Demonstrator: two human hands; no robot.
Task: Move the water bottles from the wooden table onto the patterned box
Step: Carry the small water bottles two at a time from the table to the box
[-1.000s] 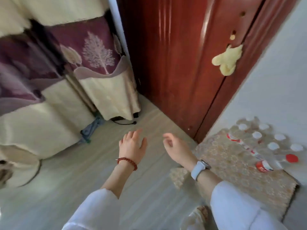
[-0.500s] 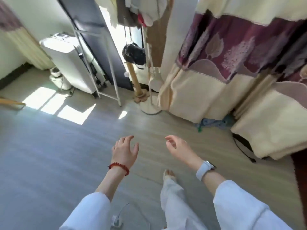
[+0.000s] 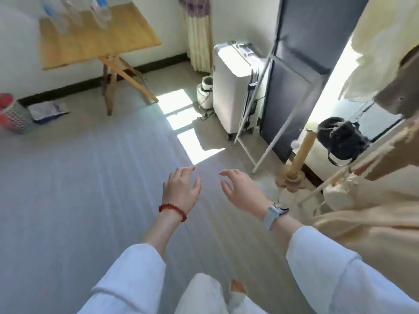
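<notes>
Hovering empty over open floor (image 3: 79, 189), both hands (image 3: 181, 189) face the wooden table (image 3: 95, 35).

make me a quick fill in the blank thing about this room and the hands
1. The clear plastic water bottles stand on the light wooden folding ____ at upper left.
2. Both the left hand and the right hand are open and hold ____.
3. The red bead bracelet sits on the ____ wrist.
4. The white hard-shell suitcase stands beside a patch of ____ on the grey floor.

Missing words: table; nothing; left; sunlight
</notes>
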